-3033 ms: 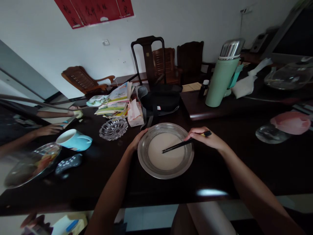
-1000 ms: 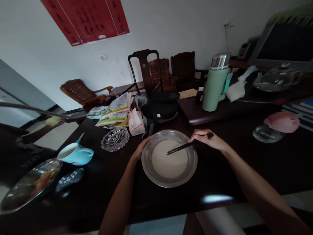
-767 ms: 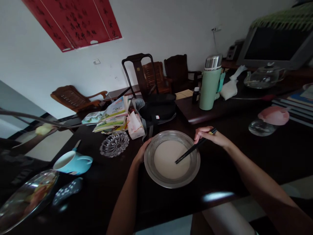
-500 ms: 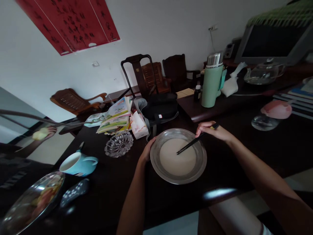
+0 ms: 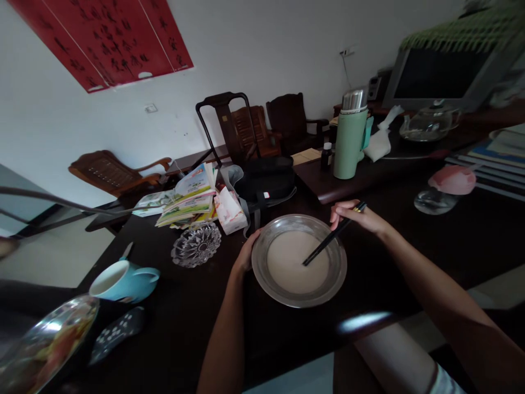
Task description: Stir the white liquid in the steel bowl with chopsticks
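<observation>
A round metal bowl point(image 5: 262, 284) stands on the dark table, partly filled with a whitish liquid point(image 5: 293, 260). My left hand point(image 5: 246, 250) grips the bowl's left rim, its fingers partly hidden behind the wall. Held in my right hand point(image 5: 356, 216), above the right rim, is a pair of black chopsticks point(image 5: 334, 234). They slant down to the left, and their tips meet the liquid near the bowl's middle. The fingers of that hand are closed round the upper end.
Left of the bowl are a cut-glass dish point(image 5: 197, 244), a light-blue mug point(image 5: 125, 282), a remote control point(image 5: 117, 335) and a metal basin of food point(image 5: 53, 328). Booklets point(image 5: 191, 200) and a black bag point(image 5: 264, 180) lie behind. A green thermos point(image 5: 350, 143) and a pink-topped jar point(image 5: 451, 180) stand right.
The chopstick tips have shifted slightly right and down in the liquid, and my right hand a little right. My left hand stays on the bowl. A person's hand at far left has mostly left view.
</observation>
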Demonstrator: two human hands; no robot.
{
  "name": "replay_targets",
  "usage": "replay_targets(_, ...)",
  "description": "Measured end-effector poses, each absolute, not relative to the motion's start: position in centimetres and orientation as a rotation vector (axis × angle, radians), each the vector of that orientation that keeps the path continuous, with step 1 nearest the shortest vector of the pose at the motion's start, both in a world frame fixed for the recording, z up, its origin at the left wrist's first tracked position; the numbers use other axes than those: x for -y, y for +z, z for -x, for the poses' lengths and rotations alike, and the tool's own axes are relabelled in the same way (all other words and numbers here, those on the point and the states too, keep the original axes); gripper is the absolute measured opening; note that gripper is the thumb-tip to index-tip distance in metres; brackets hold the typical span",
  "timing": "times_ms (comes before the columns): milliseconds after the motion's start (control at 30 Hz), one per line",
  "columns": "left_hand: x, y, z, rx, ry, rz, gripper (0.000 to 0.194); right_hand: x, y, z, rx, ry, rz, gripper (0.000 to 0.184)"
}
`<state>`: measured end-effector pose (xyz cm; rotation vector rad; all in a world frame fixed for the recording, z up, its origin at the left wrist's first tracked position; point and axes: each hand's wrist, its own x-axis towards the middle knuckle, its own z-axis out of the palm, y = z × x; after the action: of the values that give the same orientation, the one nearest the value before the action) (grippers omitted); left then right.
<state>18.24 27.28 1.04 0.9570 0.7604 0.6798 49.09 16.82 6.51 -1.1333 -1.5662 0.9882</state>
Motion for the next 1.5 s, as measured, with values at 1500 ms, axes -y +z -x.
replay_targets(1500, -27.3, 1.8, -18.3, -0.952, 0.736, -0.971, 0.037, -17.1, 6.0, -49.9, 1.896, 0.864, 0.948, 0.032)
